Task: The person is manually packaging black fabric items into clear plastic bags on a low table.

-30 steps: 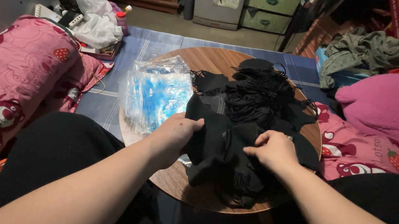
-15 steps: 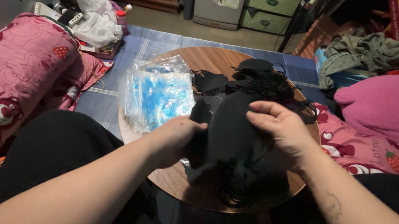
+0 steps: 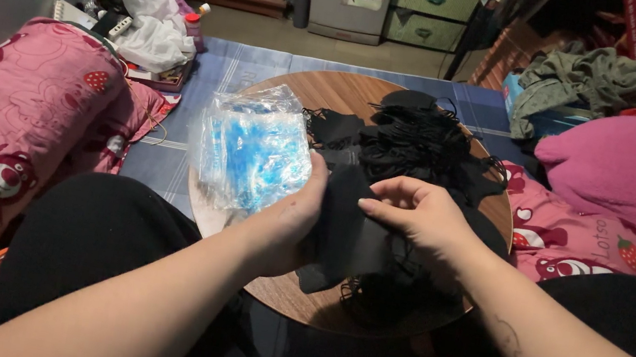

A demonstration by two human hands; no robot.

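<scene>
Both hands pinch one flat black fabric piece (image 3: 352,234) above the near edge of the round wooden table (image 3: 331,92): left hand (image 3: 291,221) closed on its left edge, right hand (image 3: 417,214) gripping its top, long axis running away from the person.

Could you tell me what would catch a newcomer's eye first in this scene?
Probably the left hand and right hand gripping a black fabric piece over the round wooden table. Just left lies a clear plastic bag of blue items, with a heap of black pieces behind.
</scene>
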